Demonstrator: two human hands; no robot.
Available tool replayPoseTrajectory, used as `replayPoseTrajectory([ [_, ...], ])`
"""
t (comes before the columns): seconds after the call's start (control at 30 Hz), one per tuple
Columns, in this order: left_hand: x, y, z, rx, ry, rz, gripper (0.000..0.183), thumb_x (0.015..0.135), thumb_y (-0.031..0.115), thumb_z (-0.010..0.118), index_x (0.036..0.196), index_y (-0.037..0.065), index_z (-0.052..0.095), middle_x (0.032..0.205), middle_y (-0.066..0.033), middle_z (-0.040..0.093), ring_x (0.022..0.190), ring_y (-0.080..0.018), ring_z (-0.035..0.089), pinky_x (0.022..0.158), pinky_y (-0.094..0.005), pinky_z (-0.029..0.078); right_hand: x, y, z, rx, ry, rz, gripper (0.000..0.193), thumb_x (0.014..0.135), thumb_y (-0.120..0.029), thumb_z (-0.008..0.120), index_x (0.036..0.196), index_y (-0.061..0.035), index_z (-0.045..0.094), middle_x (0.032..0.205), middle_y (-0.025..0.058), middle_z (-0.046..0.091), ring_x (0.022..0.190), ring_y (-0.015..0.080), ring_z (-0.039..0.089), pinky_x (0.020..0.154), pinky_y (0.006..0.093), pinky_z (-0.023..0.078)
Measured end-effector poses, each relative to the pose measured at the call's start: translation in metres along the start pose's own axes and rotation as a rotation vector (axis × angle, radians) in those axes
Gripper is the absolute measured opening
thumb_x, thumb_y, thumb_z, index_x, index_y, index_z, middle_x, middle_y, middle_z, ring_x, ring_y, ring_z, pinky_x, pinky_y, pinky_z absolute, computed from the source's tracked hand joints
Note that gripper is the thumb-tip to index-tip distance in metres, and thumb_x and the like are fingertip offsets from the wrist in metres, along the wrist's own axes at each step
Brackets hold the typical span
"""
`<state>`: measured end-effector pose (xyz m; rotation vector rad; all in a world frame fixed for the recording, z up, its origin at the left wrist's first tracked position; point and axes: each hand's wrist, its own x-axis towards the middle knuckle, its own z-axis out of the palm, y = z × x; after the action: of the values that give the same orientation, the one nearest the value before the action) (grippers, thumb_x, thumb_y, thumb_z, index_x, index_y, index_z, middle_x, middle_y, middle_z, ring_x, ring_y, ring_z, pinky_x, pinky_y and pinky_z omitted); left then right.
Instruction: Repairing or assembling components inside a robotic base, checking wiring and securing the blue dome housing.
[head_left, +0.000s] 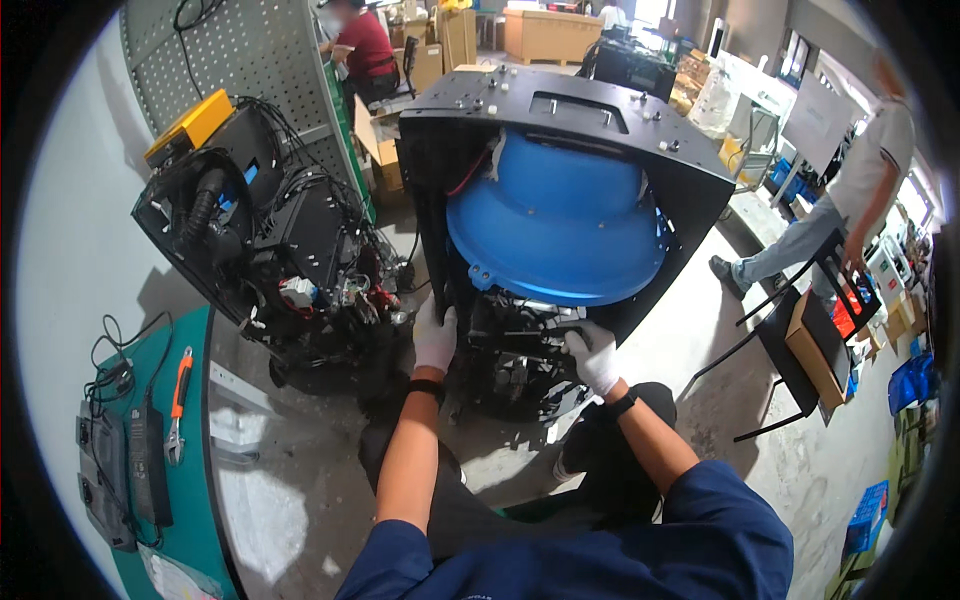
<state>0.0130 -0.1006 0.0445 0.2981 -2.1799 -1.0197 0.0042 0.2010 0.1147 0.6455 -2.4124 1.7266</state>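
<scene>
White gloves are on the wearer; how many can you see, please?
2: one on the left hand, at the left edge of the black housing; one on the right hand, below the blue dome.

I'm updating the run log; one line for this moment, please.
left hand: at black housing, lower left edge | right hand: below blue bowl-shaped part, grip unclear | wrench: on green table

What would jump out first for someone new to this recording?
First, the big blue rounded part in the black housing, upper centre, with the white-gloved left hand and right hand below it. Next, the yellow box atop the wiry machine, upper left. Then the orange-handled wrench on the green tabletop, lower left.
</scene>
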Motion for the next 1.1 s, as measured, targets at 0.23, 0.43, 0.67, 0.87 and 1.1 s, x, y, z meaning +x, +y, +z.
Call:
replayPoseTrajectory([
  [0.23,0.01,0.048,-0.043,-0.338,0.033,-0.052,0.052,0.095,-0.004,0.047,0.147,0.006,0.046,0.138,-0.0142,0.056,0.123,-0.0243,0.057,0.102,-0.0359,0.046,-0.023,-0.09,-0.045,0.049,-0.085,-0.242,0.023,0.081,-0.006,0.058,0.097,0.0026,0.071,0.082,0.014,0.069,0.07,0.0181,0.066,0.067,0.0303,0.052],
  [0.43,0.007,0.067,-0.063,-0.257,0.197,0.054,0.045,0.09,-0.003,0.051,0.135,0.001,0.055,0.128,-0.0147,0.062,0.116,-0.0254,0.061,0.096,-0.0351,0.048,0.0,-0.175,-0.098,0.17,-0.102,-0.532,0.025,0.083,-0.006,0.052,0.103,0.0049,0.064,0.089,0.0136,0.067,0.077,0.0216,0.064,0.073,0.0314,0.052],
  [0.67,-0.004,0.089,-0.069,-0.165,0.251,0.264,0.046,0.09,0.001,0.051,0.136,-0.003,0.053,0.131,-0.0207,0.059,0.122,-0.0343,0.057,0.101,-0.0393,0.047,0.064,-0.238,-0.146,0.103,0.252,-0.606,0.023,0.093,-0.007,0.047,0.103,0.0037,0.065,0.086,0.0055,0.066,0.068,0.0074,0.055,0.065,0.0233,0.047],
  [0.87,0.032,0.23,-0.12,-0.41,-0.033,0.623,0.043,0.083,0.003,0.062,0.126,-0.002,0.06,0.129,-0.0192,0.062,0.111,-0.0274,0.062,0.091,-0.0329,0.05,0.151,-0.252,-0.159,-0.01,0.085,-0.662,0.026,0.101,-0.019,0.052,0.109,0.0001,0.068,0.077,0.0013,0.064,0.06,0.0042,0.054,0.052,0.0189,0.039],
  [1.1,0.121,0.346,-0.126,-0.237,0.06,0.898,0.032,0.078,0.006,0.072,0.11,0.004,0.07,0.123,-0.0159,0.066,0.111,-0.0291,0.063,0.096,-0.0359,0.05,0.175,-0.288,-0.147,-0.154,-0.228,-0.487,0.029,0.097,-0.025,0.063,0.101,0.0036,0.069,0.079,0.0021,0.066,0.071,0.0071,0.06,0.062,0.0243,0.049],
])
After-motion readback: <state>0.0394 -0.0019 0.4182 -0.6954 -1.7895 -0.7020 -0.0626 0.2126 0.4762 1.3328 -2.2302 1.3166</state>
